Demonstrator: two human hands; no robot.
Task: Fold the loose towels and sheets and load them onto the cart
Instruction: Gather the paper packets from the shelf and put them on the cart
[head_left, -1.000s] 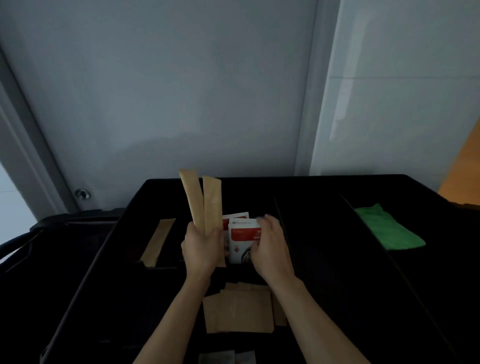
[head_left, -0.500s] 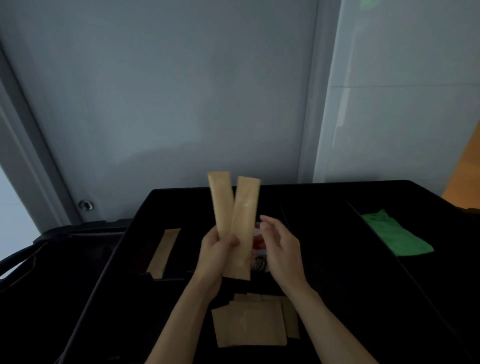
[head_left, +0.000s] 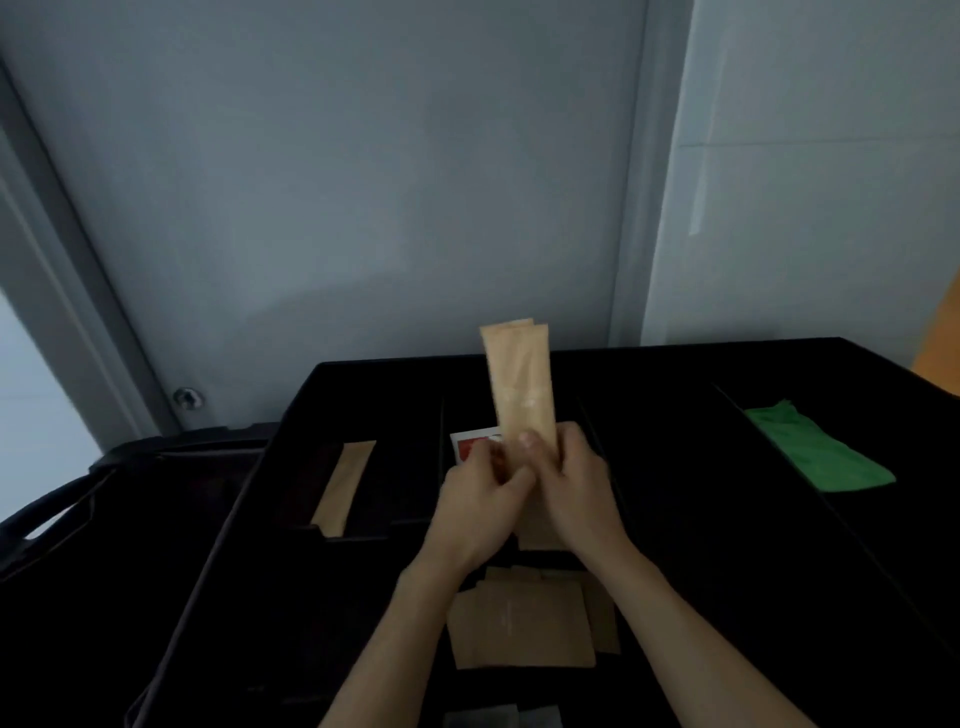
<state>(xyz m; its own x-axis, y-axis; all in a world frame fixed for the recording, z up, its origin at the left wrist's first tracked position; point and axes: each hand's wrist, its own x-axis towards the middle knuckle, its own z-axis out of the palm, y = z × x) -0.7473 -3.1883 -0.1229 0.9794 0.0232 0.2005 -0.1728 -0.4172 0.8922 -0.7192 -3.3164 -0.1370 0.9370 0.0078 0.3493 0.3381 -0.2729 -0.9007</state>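
Two long brown paper packets (head_left: 519, 384) stand upright, stacked almost flush, over the black cart tray (head_left: 675, 374). My left hand (head_left: 475, 506) grips their lower part from the left. My right hand (head_left: 574, 493) grips them from the right, its thumb pressed on the front. A green folded cloth (head_left: 818, 452) lies in the tray's right compartment. No towel or sheet is in either hand.
Another long brown packet (head_left: 345, 486) lies in the left compartment. A red and white box (head_left: 470, 444) sits behind my hands. Flat brown square packets (head_left: 519, 626) lie in the near compartment. A grey wall stands behind the cart, and its dark handle (head_left: 57, 506) is at left.
The two packets, splayed apart a second ago, are now brought together. My right hand left the red and white box and took hold of the packets beside my left hand.
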